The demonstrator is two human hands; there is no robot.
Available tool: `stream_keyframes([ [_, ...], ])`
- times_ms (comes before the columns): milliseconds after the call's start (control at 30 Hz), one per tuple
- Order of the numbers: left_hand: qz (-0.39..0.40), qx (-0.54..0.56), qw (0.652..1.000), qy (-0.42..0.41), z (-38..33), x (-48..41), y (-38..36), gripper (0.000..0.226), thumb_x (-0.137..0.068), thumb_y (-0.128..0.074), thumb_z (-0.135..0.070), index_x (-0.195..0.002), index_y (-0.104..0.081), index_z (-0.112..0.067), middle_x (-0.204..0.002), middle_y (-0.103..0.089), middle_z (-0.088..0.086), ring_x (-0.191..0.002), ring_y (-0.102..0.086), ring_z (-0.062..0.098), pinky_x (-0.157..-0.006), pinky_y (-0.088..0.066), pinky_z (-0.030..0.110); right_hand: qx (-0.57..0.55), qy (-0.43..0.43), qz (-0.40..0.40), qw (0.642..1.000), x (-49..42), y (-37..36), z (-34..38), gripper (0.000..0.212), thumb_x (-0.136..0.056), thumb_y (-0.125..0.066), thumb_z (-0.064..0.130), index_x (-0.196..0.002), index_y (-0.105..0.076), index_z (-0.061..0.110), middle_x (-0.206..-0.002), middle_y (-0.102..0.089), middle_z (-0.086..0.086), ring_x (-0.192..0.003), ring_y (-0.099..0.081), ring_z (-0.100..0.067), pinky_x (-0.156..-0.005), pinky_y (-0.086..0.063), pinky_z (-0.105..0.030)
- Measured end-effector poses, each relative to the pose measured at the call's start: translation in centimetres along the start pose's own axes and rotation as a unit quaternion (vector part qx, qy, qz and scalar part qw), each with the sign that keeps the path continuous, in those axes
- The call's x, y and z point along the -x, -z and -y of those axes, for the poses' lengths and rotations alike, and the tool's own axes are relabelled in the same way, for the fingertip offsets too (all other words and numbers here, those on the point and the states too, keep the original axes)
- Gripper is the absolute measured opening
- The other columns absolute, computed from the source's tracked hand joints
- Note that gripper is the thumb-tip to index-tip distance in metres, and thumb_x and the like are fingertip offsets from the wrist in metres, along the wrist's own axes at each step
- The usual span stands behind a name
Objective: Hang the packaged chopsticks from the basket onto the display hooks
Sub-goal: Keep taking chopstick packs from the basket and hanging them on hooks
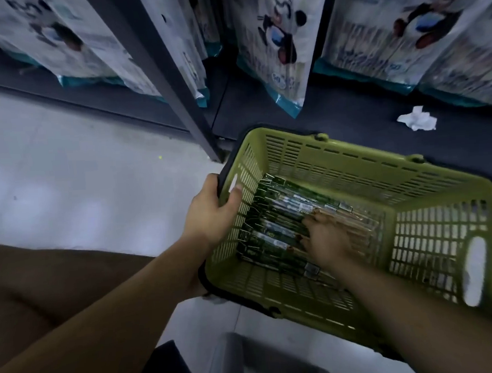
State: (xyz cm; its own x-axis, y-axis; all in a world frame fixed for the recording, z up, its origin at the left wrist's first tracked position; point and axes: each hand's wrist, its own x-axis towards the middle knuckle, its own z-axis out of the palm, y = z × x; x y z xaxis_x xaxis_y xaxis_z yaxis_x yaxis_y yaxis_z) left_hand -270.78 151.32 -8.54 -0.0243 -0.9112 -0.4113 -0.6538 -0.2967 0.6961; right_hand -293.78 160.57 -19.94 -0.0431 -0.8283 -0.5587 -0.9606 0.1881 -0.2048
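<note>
Head view: a green slatted basket (352,162) sits on the pale floor (65,174) before a dark shelf base (335,117). The left hand (212,214) clamps the basket's left rim, thumb inside, fingers (213,182) wrapped over the outside. The right hand (325,236) lies inside on the packaged chopsticks (278,213), fingers spread flat across them; whether it pinches 1 cannot be told. Hanging bags (276,40) crowd above, and a crumpled paper (417,118) lies on the shelf base.
</note>
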Motion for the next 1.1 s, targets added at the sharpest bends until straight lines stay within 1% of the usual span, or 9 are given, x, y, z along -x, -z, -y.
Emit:
stream_keyframes([
  [133, 0.011, 0.006, 1.0, -0.004, -0.2, 0.1, 0.2, 0.021, -0.095, -0.055, -0.054, -0.096, -0.049, -0.033, -0.076, -0.063, -0.002, -0.069, -0.066, 0.02, -0.062, -0.057, 0.042, -0.029, -0.005, 0.004, 1.0, -0.2, 1.1, -0.4, 0.043, -0.096, -0.065, 0.034, -0.137, -0.056, 0.023, -0.132, -0.063, -0.005, -0.115, -0.059, -0.026, -0.087, -0.05, -0.034],
  [267, 0.039, 0.007, 0.999, 0.0, -0.2, -0.1, 0.6, 0.017, -0.097, -0.058, -0.049, -0.098, -0.048, -0.035, -0.076, -0.062, -0.003, -0.065, -0.064, 0.016, -0.058, -0.056, 0.037, -0.15, -0.045, -0.001, 0.988, 0.2, 2.9, -1.6, 0.037, -0.096, -0.067, 0.031, -0.131, -0.061, 0.021, -0.102, -0.068, -0.003, -0.075, -0.06, -0.013, -0.058, -0.041, -0.025],
  [367, 0.034, 0.026, 0.999, -0.008, -0.4, 0.0, 0.8, 0.031, -0.096, -0.062, -0.041, -0.121, -0.048, -0.031, -0.1, -0.065, -0.004, -0.084, -0.068, 0.015, -0.076, -0.06, 0.044, -0.246, -0.073, -0.027, 0.966, 0.8, 4.7, -1.5, 0.04, -0.096, -0.069, 0.029, -0.133, -0.062, 0.016, -0.107, -0.071, -0.006, -0.077, -0.063, -0.02, -0.061, -0.047, -0.029],
  [567, -0.11, 0.116, 0.982, -0.103, -3.5, 1.2, 0.3, 0.051, -0.089, -0.067, -0.039, -0.134, -0.046, -0.026, -0.123, -0.053, -0.01, -0.108, -0.055, -0.003, -0.089, -0.047, 0.014, -0.457, 0.001, -0.069, 0.887, 3.1, 9.9, 3.5, 0.018, -0.092, -0.074, 0.023, -0.109, -0.07, 0.02, -0.094, -0.074, 0.004, -0.082, -0.071, -0.008, -0.065, -0.056, -0.024],
  [667, -0.022, 0.264, 0.964, -0.038, -5.7, 1.8, 0.0, 0.062, -0.081, -0.075, -0.045, -0.131, -0.047, -0.021, -0.114, -0.066, -0.008, -0.099, -0.067, 0.0, -0.08, -0.055, 0.017, -0.511, 0.079, -0.082, 0.852, 4.6, 12.6, 7.4, 0.018, -0.089, -0.077, 0.016, -0.1, -0.071, 0.029, -0.092, -0.077, 0.005, -0.085, -0.073, -0.012, -0.074, -0.057, -0.03],
  [767, 0.049, 0.337, 0.94, 0.013, -6.7, 2.5, -0.4, 0.037, -0.08, -0.078, -0.041, -0.1, -0.067, -0.012, -0.088, -0.073, 0.003, -0.082, -0.073, 0.017, -0.071, -0.06, 0.032, -0.532, 0.14, -0.062, 0.833, 5.6, 13.4, 10.0, 0.02, -0.085, -0.079, 0.01, -0.097, -0.073, 0.025, -0.083, -0.076, 0.01, -0.074, -0.071, -0.009, -0.066, -0.055, -0.024],
  [867, 0.022, 0.39, 0.919, 0.058, -6.7, 1.9, 0.5, 0.025, -0.095, -0.071, -0.027, -0.098, -0.069, -0.003, -0.095, -0.08, 0.011, -0.096, -0.077, 0.025, -0.089, -0.059, 0.042, -0.55, 0.148, 0.004, 0.822, 5.5, 12.7, 10.2, 0.014, -0.084, -0.083, 0.02, -0.085, -0.072, 0.028, -0.072, -0.07, 0.021, -0.066, -0.064, 0.006, -0.064, -0.046, -0.011],
  [967, 0.01, 0.467, 0.881, 0.081, -6.2, 0.5, 2.5, 0.017, -0.102, -0.062, -0.021, -0.096, -0.061, -0.005, -0.079, -0.077, 0.009, -0.084, -0.078, 0.029, -0.085, -0.062, 0.044, -0.503, 0.072, 0.025, 0.861, 4.1, 10.5, 7.7, 0.021, -0.086, -0.077, 0.046, -0.102, -0.073, 0.033, -0.093, -0.074, 0.018, -0.086, -0.068, 0.002, -0.077, -0.05, -0.019],
  [1100, 0.013, 0.434, 0.893, 0.122, -4.9, -0.6, 3.9, 0.031, -0.095, -0.073, -0.024, -0.068, -0.06, -0.014, -0.056, -0.055, 0.003, -0.047, -0.054, 0.017, -0.055, -0.056, 0.033, -0.293, -0.023, 0.005, 0.956, 2.3, 5.3, 2.6, 0.024, -0.092, -0.074, 0.029, -0.114, -0.071, 0.02, -0.11, -0.071, 0.003, -0.096, -0.065, -0.013, -0.076, -0.049, -0.022],
])
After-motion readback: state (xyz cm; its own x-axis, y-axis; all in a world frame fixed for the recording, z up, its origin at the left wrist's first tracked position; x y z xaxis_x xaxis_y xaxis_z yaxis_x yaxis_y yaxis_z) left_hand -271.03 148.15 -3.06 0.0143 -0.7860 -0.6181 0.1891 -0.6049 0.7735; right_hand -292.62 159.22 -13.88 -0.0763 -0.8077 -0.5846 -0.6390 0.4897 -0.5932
